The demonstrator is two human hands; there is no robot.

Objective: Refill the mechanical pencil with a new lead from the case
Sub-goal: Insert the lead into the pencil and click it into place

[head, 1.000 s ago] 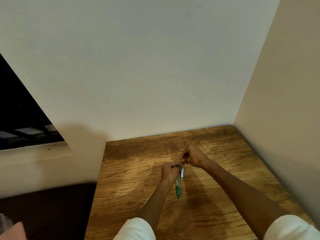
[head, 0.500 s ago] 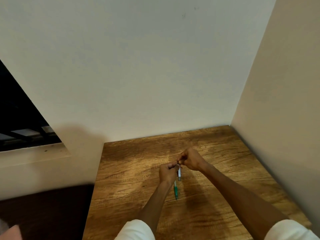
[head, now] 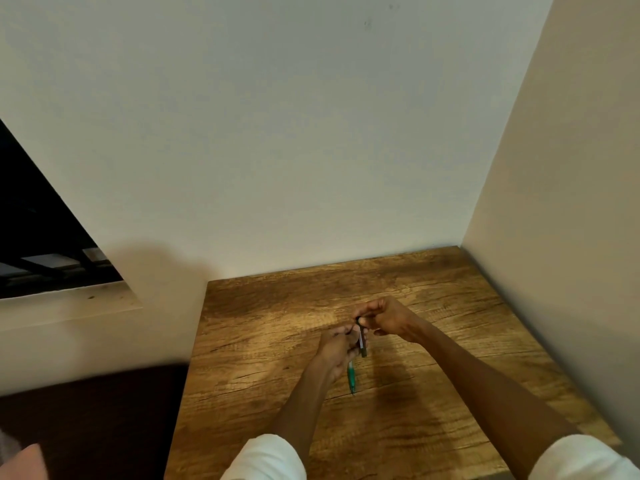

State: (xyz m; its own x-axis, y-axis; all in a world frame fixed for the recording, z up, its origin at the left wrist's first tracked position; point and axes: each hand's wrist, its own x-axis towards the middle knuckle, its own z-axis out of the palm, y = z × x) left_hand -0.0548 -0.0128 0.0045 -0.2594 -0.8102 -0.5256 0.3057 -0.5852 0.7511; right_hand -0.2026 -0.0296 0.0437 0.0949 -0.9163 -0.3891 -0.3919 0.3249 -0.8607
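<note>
While my left hand [head: 337,344] curls round the mechanical pencil [head: 352,375], its green barrel pokes out below my fist and points back toward me, just above the table [head: 263,341]. My right hand [head: 382,317] pinches the top of the lead case [head: 362,341], a slim dark tube that hangs down beside my left knuckles, touching or nearly so. Whether the case is uncapped, or a lead is already showing, is too small to tell from the head view.

To do this step well, I judge I should keep both wrists close together and steady the case against my left fingers, then tip out a single lead — slowly, since it will snap under any sideways push. The pencil's open end should face up before I feed the lead in.

Round the table, pale walls [head: 311,150] close off the far side and the right, and a dark opening [head: 31,244] sits beyond its left edge. My white sleeves [head: 266,459] show nearest me. Nothing blocks my hands — only their own shadow dims the wood beneath them.
</note>
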